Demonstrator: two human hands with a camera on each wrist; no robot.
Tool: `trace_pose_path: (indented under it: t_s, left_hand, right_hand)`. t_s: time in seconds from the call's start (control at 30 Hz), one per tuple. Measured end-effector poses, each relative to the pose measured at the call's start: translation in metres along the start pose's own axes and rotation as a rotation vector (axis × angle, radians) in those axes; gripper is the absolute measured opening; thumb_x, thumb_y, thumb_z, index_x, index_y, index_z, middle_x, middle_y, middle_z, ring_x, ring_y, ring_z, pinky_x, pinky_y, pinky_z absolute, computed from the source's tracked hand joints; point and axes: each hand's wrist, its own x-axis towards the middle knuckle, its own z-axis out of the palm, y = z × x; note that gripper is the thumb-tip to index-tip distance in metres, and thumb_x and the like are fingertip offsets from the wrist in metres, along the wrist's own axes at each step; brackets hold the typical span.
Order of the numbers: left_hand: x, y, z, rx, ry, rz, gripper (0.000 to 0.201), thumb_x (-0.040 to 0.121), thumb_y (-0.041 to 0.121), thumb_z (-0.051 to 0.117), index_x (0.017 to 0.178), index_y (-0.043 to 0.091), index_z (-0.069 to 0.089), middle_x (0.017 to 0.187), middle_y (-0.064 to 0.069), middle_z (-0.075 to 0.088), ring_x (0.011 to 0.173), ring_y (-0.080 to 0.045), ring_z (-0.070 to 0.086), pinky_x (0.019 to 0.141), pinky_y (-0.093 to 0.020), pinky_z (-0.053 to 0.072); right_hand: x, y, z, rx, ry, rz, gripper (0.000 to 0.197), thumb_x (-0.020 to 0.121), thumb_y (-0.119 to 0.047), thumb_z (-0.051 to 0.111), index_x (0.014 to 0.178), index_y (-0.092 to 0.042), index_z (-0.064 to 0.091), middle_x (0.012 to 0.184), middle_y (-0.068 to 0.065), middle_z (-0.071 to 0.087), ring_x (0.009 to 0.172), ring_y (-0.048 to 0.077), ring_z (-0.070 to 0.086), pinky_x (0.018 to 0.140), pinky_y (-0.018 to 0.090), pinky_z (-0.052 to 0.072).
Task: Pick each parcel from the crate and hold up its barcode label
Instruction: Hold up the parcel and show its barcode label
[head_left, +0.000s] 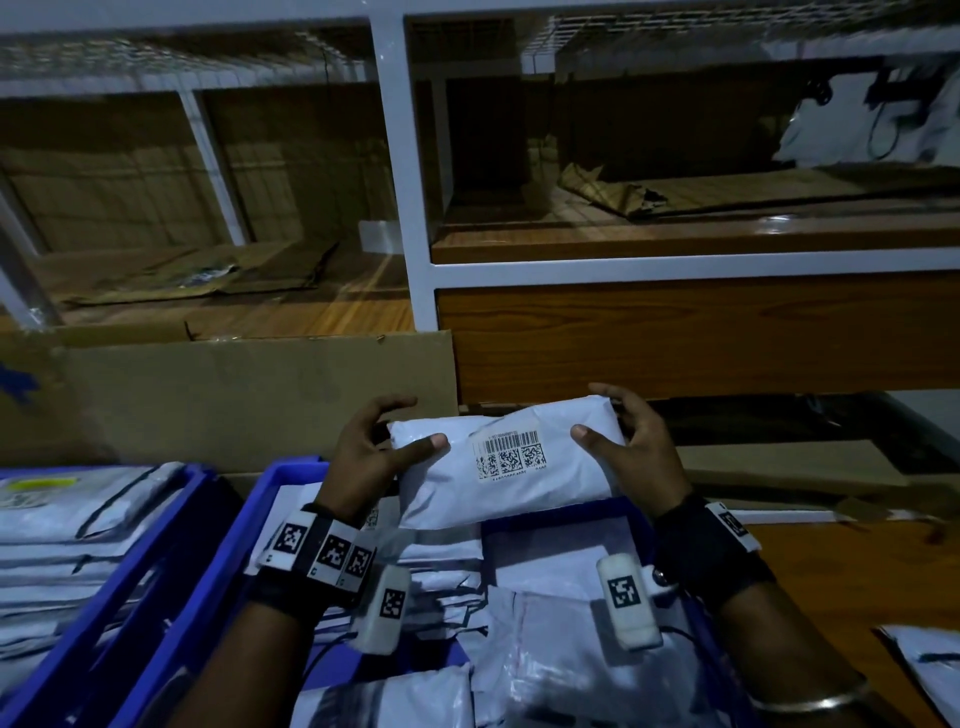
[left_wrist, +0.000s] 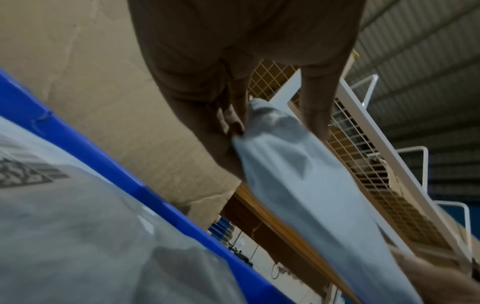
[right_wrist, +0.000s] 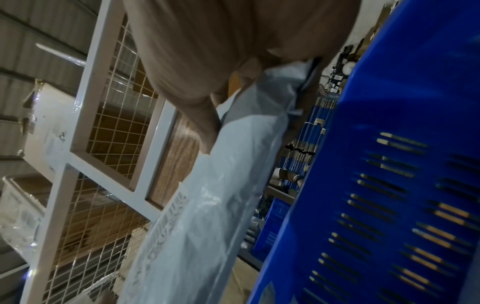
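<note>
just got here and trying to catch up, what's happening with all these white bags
A person is holding one white parcel up over a blue crate that holds more parcels. The left hand grips its left end and the right hand grips its right end, thumbs on the front. The barcode label faces up toward the head camera, so this parcel's label is on show. A second blue crate of parcels sits to the left, with a shelf rack behind.

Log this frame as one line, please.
stage: label shown | parcel: lifted over crate | label: faces camera | left hand, right hand: gripping ends
</note>
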Motion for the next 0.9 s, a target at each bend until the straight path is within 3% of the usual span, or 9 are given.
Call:
trace_pose_path:
  t_s: [0.13,0.23,0.37,0.53,0.73,0.9]
  left_hand:
    - [0.004,-0.005,-0.005,-0.064,0.058,-0.002,0.016,0.078,0.008,0.077,0.094,0.009,0.073,0.084,-0.015,0.070,0.074,-0.024,0.066,0.063,-0.035,0.055]
    - [0.006,-0.008,-0.009,-0.055,0.097,-0.006,0.002,0.081,0.004,0.073,0.083,0.004,0.073,0.073,-0.008,0.072,0.073,-0.022,0.068,0.065,-0.035,0.057]
    - [0.008,-0.012,-0.007,0.012,0.098,0.042,0.008,0.084,0.007,0.072,0.078,0.013,0.074,0.079,-0.010,0.074,0.077,-0.021,0.068,0.067,-0.042,0.057]
    - [0.001,-0.007,0.003,0.195,0.005,0.160,0.005,0.080,0.021,0.077,0.085,0.021,0.074,0.085,0.009,0.075,0.081,-0.004,0.068,0.063,-0.020,0.051]
    - [-0.001,-0.010,0.005,0.507,-0.142,0.203,0.030,0.068,0.047,0.083,0.091,0.031,0.074,0.089,0.020,0.072,0.085,0.007,0.064,0.075,-0.018,0.051]
    - [0.001,-0.013,0.005,0.539,-0.158,0.201,0.045,0.061,0.063,0.075,0.091,0.030,0.076,0.089,0.020,0.072,0.086,0.008,0.064,0.077,-0.019,0.051]
  right_hand:
    - [0.001,0.002,0.000,-0.002,0.015,-0.035,0.047,0.084,-0.011,0.074,0.126,-0.025,0.057,0.121,-0.008,0.060,0.109,0.007,0.060,0.088,0.032,0.054]
    - [0.001,0.001,-0.002,0.021,0.023,-0.037,0.046,0.084,-0.009,0.073,0.123,-0.027,0.057,0.118,-0.011,0.060,0.109,0.009,0.060,0.086,0.033,0.055]
    - [0.000,0.002,-0.002,-0.008,0.024,-0.056,0.046,0.085,-0.010,0.074,0.125,-0.028,0.057,0.118,-0.017,0.059,0.108,0.003,0.059,0.088,0.033,0.054]
    - [0.000,0.005,-0.002,-0.039,0.003,-0.071,0.048,0.084,-0.011,0.075,0.126,-0.027,0.058,0.125,-0.010,0.059,0.115,0.013,0.058,0.095,0.043,0.053]
    - [0.000,0.005,0.001,-0.059,-0.029,-0.097,0.050,0.083,-0.012,0.076,0.129,-0.023,0.059,0.127,-0.006,0.061,0.116,0.014,0.060,0.095,0.048,0.053]
    - [0.001,0.007,0.000,-0.061,-0.040,-0.099,0.050,0.084,-0.013,0.076,0.129,-0.022,0.059,0.126,-0.005,0.063,0.115,0.015,0.061,0.094,0.050,0.053]
